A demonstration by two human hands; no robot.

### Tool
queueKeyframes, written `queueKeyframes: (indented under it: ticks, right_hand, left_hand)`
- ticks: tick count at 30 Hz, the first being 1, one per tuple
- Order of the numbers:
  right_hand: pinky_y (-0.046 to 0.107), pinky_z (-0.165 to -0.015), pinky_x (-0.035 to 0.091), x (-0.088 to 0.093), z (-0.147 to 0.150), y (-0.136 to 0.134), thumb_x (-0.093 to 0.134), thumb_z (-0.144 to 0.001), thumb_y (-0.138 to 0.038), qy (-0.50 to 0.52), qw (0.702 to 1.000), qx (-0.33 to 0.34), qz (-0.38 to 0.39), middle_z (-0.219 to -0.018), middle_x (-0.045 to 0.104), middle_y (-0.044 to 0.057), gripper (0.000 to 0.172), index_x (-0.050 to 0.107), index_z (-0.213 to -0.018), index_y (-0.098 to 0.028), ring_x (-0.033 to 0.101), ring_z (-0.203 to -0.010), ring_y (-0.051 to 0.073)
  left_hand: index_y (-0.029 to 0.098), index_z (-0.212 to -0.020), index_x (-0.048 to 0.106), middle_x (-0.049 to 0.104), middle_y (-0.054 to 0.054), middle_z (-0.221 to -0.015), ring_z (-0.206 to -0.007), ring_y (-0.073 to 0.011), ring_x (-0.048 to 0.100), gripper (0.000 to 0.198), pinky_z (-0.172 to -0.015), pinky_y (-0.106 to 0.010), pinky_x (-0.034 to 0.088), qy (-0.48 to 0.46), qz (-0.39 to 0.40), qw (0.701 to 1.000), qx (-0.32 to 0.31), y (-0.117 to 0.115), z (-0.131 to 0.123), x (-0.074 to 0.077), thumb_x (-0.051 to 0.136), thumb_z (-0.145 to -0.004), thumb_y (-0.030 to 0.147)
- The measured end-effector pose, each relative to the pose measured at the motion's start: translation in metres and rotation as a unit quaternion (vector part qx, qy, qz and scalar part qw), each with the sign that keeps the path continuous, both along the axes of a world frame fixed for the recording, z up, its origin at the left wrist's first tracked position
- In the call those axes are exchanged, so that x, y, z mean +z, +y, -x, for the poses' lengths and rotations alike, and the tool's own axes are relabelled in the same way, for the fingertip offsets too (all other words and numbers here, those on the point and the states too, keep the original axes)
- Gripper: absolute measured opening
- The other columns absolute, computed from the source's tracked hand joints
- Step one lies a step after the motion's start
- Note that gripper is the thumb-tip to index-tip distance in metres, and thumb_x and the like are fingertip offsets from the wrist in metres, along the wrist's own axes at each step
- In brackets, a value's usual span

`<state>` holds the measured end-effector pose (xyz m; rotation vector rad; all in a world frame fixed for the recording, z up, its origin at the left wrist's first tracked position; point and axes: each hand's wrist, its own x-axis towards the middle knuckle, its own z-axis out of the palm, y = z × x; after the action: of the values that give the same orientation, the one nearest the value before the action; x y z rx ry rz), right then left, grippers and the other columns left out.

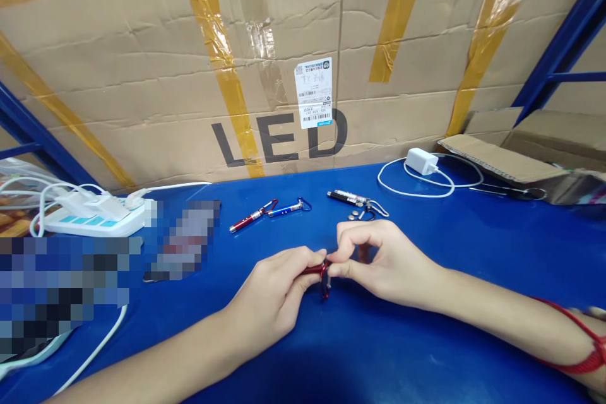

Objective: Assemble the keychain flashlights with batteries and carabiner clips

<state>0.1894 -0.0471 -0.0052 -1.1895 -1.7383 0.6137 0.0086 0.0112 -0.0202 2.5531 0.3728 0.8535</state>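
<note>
My left hand (pixel 279 284) is closed around a red penlight (pixel 311 270), gripped between thumb and fingers. A small red carabiner clip (pixel 324 287) hangs from the penlight's right end. Thumb and forefinger of my right hand (pixel 379 259) pinch together right at that end; what lies between them is too small and hidden to tell. Beyond my hands lie a red penlight with a clip (pixel 250 217), a blue one (pixel 286 209) and a black one (pixel 348 197). Several small round button cells (pixel 353 215) sit beside the black penlight, just past my right hand.
On the left are a white power strip (pixel 95 222) with plugs and cables, and blurred-out flat objects. A white charger (pixel 421 161) with a looped cable and tweezers (pixel 516 192) lie back right, near an open cardboard box (pixel 502 158). A large carton (pixel 284 25) walls the back of the blue table (pixel 402 353).
</note>
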Motion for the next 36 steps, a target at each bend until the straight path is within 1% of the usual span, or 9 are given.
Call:
queueKeyframes:
  ticks: [2,5,9,14,19,25,28,33,36]
  right_hand:
    - [0.02,-0.052,0.044,0.002,0.002,0.0,0.073,-0.068,-0.029,0.051,0.995,0.001,0.081,-0.059,0.059,-0.001,0.023,0.059,-0.055,-0.016,0.054,-0.053,0.009]
    - [0.02,-0.048,0.044,0.005,0.005,0.001,0.078,-0.058,-0.037,0.126,0.971,0.002,0.204,-0.055,0.059,-0.001,0.03,0.057,-0.054,-0.015,0.054,-0.05,0.009]
    - [0.017,-0.039,0.036,0.008,0.007,0.001,0.08,-0.053,-0.037,0.154,0.95,-0.012,0.272,-0.047,0.057,-0.003,0.033,0.057,-0.054,-0.014,0.049,-0.041,0.006]
    - [0.015,-0.035,0.035,0.008,0.006,0.002,0.08,-0.051,-0.041,0.155,0.941,-0.019,0.299,-0.045,0.056,-0.004,0.036,0.057,-0.056,-0.014,0.05,-0.04,0.006]
    - [0.015,-0.036,0.036,0.009,0.004,0.004,0.079,-0.053,-0.044,0.161,0.941,-0.017,0.298,-0.047,0.056,-0.003,0.038,0.058,-0.057,-0.013,0.052,-0.042,0.006]
    - [0.013,-0.038,0.035,0.007,-0.002,0.005,0.08,-0.054,-0.041,0.17,0.933,0.009,0.317,-0.05,0.057,-0.004,0.034,0.06,-0.059,-0.013,0.051,-0.044,0.005]
    - [0.012,-0.037,0.033,0.005,-0.004,0.005,0.08,-0.055,-0.04,0.16,0.931,0.015,0.328,-0.045,0.055,-0.005,0.035,0.056,-0.056,-0.014,0.049,-0.043,0.004]
    - [0.013,-0.034,0.028,0.004,-0.001,0.004,0.079,-0.056,-0.038,0.121,0.944,-0.017,0.307,-0.039,0.05,-0.007,0.038,0.049,-0.052,-0.015,0.042,-0.036,0.003]
    - [0.014,-0.037,0.033,0.003,0.001,0.005,0.081,-0.053,-0.037,0.133,0.954,-0.026,0.268,-0.042,0.05,-0.007,0.039,0.049,-0.051,-0.015,0.044,-0.039,0.004]
  left_hand:
    - [0.019,-0.086,0.054,0.064,-0.002,-0.075,-0.068,-0.0134,0.062,0.016,-0.065,-0.02,0.05,-0.003,-0.02,1.0,0.004,0.001,0.0,-0.001,0.043,-0.088,0.009]
    - [0.018,-0.084,0.055,0.063,-0.001,-0.07,-0.063,-0.0128,0.059,0.015,-0.062,-0.02,0.049,-0.004,-0.04,0.999,0.007,0.001,0.001,-0.001,0.044,-0.088,0.009]
    - [0.017,-0.083,0.055,0.062,-0.002,-0.069,-0.066,-0.0143,0.062,0.016,-0.065,-0.021,0.05,-0.01,-0.049,0.999,0.009,0.001,0.0,-0.001,0.043,-0.089,0.01]
    - [0.018,-0.083,0.056,0.064,-0.002,-0.072,-0.069,-0.014,0.063,0.016,-0.066,-0.021,0.05,-0.015,-0.038,0.999,0.018,0.0,-0.001,0.0,0.044,-0.087,0.009]
    - [0.019,-0.087,0.059,0.068,0.0,-0.079,-0.066,-0.0115,0.063,0.013,-0.062,-0.018,0.049,-0.031,0.023,0.998,0.045,-0.001,-0.003,0.003,0.049,-0.085,0.01]
    - [0.022,-0.099,0.061,0.07,0.002,-0.085,-0.071,-0.0098,0.064,0.024,-0.068,-0.015,0.049,-0.028,0.089,0.996,0.008,-0.001,-0.003,0.004,0.046,-0.086,0.008]
    - [0.023,-0.106,0.061,0.069,0.001,-0.09,-0.077,-0.0108,0.064,0.029,-0.072,-0.016,0.049,-0.021,0.077,0.997,-0.002,0.0,-0.001,0.004,0.045,-0.087,0.008]
    - [0.022,-0.102,0.063,0.066,0.001,-0.077,-0.068,-0.0107,0.059,0.029,-0.066,-0.017,0.046,0.005,0.061,0.998,-0.013,0.001,-0.001,0.006,0.042,-0.088,0.008]
    - [0.019,-0.095,0.062,0.063,0.001,-0.072,-0.064,-0.0105,0.056,0.025,-0.063,-0.017,0.045,0.011,0.066,0.998,-0.003,0.0,-0.002,0.009,0.041,-0.088,0.008]
